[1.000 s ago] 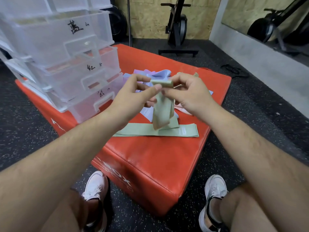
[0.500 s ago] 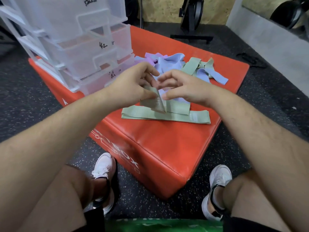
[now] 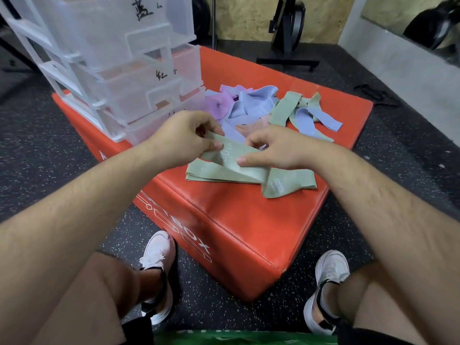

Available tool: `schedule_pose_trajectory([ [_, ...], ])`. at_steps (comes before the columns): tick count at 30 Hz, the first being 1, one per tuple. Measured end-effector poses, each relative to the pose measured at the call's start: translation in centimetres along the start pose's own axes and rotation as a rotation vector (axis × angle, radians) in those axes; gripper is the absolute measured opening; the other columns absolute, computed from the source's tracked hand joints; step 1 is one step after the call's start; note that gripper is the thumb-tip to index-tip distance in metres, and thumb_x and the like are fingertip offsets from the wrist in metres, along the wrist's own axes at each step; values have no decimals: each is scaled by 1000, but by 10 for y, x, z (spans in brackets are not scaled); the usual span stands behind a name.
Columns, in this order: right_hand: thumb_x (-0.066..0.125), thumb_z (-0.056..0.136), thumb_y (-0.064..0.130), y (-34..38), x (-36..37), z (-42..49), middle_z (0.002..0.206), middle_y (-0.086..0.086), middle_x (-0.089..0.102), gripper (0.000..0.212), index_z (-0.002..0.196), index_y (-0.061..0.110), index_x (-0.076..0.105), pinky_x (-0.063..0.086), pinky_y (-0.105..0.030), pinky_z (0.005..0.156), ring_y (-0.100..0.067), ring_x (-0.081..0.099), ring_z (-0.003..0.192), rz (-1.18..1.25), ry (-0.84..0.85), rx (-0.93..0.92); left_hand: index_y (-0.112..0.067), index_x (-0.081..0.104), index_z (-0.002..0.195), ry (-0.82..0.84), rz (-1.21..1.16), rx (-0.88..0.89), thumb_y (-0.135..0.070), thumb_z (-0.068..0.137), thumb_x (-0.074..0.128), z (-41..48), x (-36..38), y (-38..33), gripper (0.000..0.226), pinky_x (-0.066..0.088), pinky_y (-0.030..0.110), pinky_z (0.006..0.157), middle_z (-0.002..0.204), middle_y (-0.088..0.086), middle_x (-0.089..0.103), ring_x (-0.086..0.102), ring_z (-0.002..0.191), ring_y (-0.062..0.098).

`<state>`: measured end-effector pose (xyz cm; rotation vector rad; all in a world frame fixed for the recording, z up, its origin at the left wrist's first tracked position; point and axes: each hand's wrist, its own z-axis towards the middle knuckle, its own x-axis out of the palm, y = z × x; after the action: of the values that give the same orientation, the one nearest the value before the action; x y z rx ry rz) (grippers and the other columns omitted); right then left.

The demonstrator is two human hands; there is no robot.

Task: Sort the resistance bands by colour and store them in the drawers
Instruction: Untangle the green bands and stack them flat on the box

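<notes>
Speckled black gym flooring (image 3: 37,145) surrounds a red padded surface (image 3: 236,220) that carries everything. On its left side stands a clear drawer unit (image 3: 119,70). The drawer fronts carry handwritten labels and face the person, presumably so each colour has a marked home within reach. Just right of it, the left hand (image 3: 181,138) pinches the upper end of a green band (image 3: 239,160) between thumb and fingers. The right hand (image 3: 281,150) grips the same band a little further along, fingers curled over its edge and thumb on the printed face. The two hands sit close together and hold the band low over the surface, which looks like straightening it so it will lie flat. Beneath it, flat green bands (image 3: 199,174) lie stacked near the front edge, apparently a sorted set kept together for one drawer. Behind and to the right, separate from that stack, a loose pile (image 3: 256,103) of purple, blue, pink and green bands lies tangled, not yet sorted.
</notes>
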<state>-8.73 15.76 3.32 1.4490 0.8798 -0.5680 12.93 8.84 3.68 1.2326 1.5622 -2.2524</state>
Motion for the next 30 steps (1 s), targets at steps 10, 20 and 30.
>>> schedule_pose_trajectory([
  [10,82,80,38,-45,-46,-36,60,17,56,26,85,16,70,38,-27,61,-3,47,55,-99,147,251,-20,69,90,42,-31,-112,-11,81,79,10,-8,31,16,50,32,71,78,-1,64,56,67,13],
  [20,78,86,12,-88,-60,-57,78,1,70,20,103,17,69,51,-18,56,-8,65,61,189,33,419,-18,68,89,44,214,-134,-10,83,73,29,5,53,11,46,28,65,77,-2,63,60,72,22],
  [30,78,83,4,-114,-22,-48,88,-13,59,27,103,12,61,52,-23,54,-13,57,59,288,-65,466,-18,72,93,86,401,-158,-10,82,73,31,20,76,13,39,24,71,90,1,64,58,84,19],
])
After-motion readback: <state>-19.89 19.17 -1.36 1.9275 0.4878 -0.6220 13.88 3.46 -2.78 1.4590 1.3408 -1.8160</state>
